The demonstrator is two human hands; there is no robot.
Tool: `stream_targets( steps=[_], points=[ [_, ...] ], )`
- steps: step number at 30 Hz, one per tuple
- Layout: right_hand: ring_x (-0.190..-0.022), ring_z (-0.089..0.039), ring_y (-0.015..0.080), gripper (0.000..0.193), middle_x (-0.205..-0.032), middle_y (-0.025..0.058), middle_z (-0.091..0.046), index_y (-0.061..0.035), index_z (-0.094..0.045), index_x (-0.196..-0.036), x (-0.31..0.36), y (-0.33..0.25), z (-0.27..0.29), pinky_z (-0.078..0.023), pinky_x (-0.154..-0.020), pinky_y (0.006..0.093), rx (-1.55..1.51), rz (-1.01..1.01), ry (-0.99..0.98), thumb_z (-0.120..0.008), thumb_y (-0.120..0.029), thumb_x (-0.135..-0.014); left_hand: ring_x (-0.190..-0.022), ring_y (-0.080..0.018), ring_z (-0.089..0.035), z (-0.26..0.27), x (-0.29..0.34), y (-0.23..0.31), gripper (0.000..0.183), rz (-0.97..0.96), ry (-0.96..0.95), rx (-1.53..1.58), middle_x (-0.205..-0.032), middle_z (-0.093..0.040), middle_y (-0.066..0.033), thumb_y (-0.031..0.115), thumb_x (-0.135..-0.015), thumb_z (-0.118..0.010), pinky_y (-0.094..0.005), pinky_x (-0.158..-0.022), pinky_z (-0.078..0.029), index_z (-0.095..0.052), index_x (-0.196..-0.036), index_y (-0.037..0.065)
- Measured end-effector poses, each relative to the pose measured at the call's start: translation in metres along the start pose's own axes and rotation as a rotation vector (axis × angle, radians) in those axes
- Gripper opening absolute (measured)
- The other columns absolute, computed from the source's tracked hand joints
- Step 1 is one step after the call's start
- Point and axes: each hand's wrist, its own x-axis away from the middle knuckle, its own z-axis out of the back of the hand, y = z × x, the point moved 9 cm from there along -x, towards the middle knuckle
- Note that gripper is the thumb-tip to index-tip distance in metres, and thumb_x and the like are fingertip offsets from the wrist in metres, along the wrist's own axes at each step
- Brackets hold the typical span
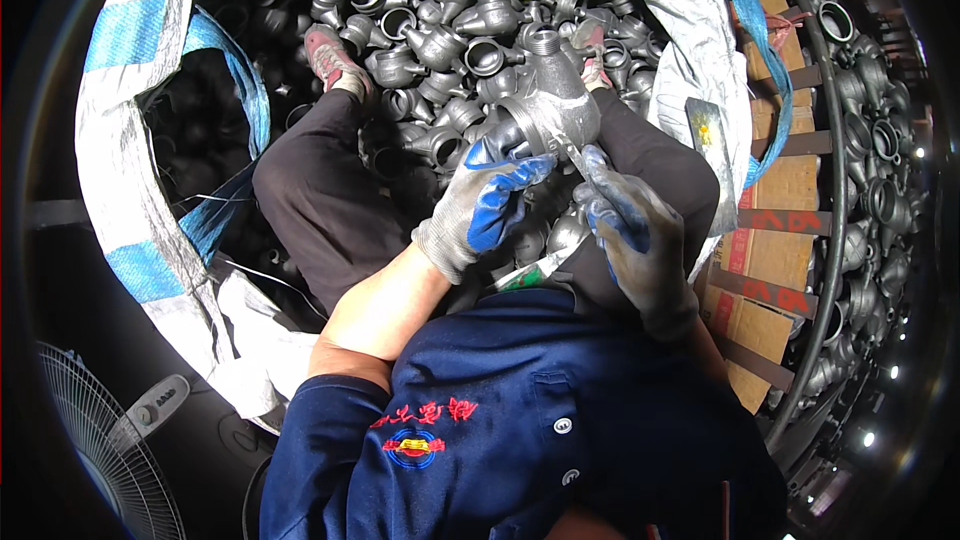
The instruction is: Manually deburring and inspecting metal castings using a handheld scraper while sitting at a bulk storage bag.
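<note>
A large grey metal casting with a threaded neck and a rounded body stands tilted between my knees, above a heap of similar parts. My left hand, in a grey glove with blue-coated fingers, is closed at the near left rim of this casting. On the other side, my gloved right hand is closed around a slim, pale, stick-like tool. The tool's tip lies against the casting's near side. Fingers hide most of the tool, so its exact kind cannot be made out.
Many grey castings fill a white bulk bag with blue straps; my shoes rest among them. Wooden slats and a metal rim hold more castings at right. A fan stands lower left.
</note>
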Motion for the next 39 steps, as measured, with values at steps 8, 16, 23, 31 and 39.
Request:
stream_targets(
  steps=[8, 16, 23, 31, 39],
  points=[
    [-0.088, -0.065, 0.0280, 0.035, -0.099, 0.0157, -0.064, 0.0010, -0.060, -0.110, -0.004, -0.007, -0.004, -0.051, -0.076, 0.0331, 0.168, 0.067, 0.014, -0.063, 0.007, -0.076, -0.092, -0.0098, -0.059, 0.003, -0.010, -0.013, 0.036, -0.044, 0.019, 0.048, -0.112, -0.060, -0.0046, -0.001, -0.087, -0.054, -0.0257, -0.079, -0.047, -0.055, -0.122, 0.003],
    [-0.090, -0.064, 0.0342, 0.038, -0.102, 0.0191, -0.064, -0.0034, -0.061, -0.111, -0.004, -0.003, -0.003, -0.052, -0.078, 0.0358, 0.146, 0.069, -0.035, -0.066, 0.005, -0.074, -0.049, 0.0043, -0.041, 0.006, 0.003, -0.035, 0.031, 0.270, 0.143, 0.305, -0.082, -0.062, 0.0050, 0.001, -0.087, -0.059, -0.0135, -0.041, -0.028, -0.058, -0.118, 0.005],
    [-0.093, -0.065, 0.0301, 0.033, -0.103, 0.0161, -0.065, -0.0020, -0.062, -0.109, -0.006, 0.000, 0.011, -0.052, -0.080, 0.0339, -0.010, 0.044, 0.013, -0.064, 0.003, -0.077, -0.046, 0.0026, -0.045, -0.003, -0.005, -0.014, 0.030, 0.176, 0.114, 0.261, -0.078, -0.063, 0.0008, -0.003, -0.086, -0.058, -0.0136, -0.038, -0.029, -0.057, -0.116, 0.002],
    [-0.093, -0.066, 0.0278, 0.031, -0.100, 0.0190, -0.065, 0.0041, -0.062, -0.105, -0.004, -0.005, 0.005, -0.051, -0.081, 0.0329, 0.074, 0.038, -0.051, -0.061, 0.007, -0.074, -0.051, -0.0029, -0.057, -0.009, -0.004, -0.017, 0.035, 0.289, 0.160, 0.374, -0.081, -0.066, -0.0077, -0.003, -0.087, -0.055, -0.0139, -0.041, -0.043, -0.051, -0.122, -0.003],
    [-0.091, -0.066, 0.0309, 0.030, -0.099, 0.0182, -0.065, 0.0015, -0.062, -0.103, -0.004, -0.004, -0.002, -0.051, -0.078, 0.0346, 0.197, -0.003, -0.036, -0.065, 0.005, -0.073, -0.052, -0.0023, -0.057, -0.010, -0.001, -0.010, 0.033, 0.248, 0.038, 0.435, -0.084, -0.066, -0.0070, 0.000, -0.090, -0.054, -0.0136, -0.044, -0.044, -0.051, -0.122, -0.002]
  ],
)
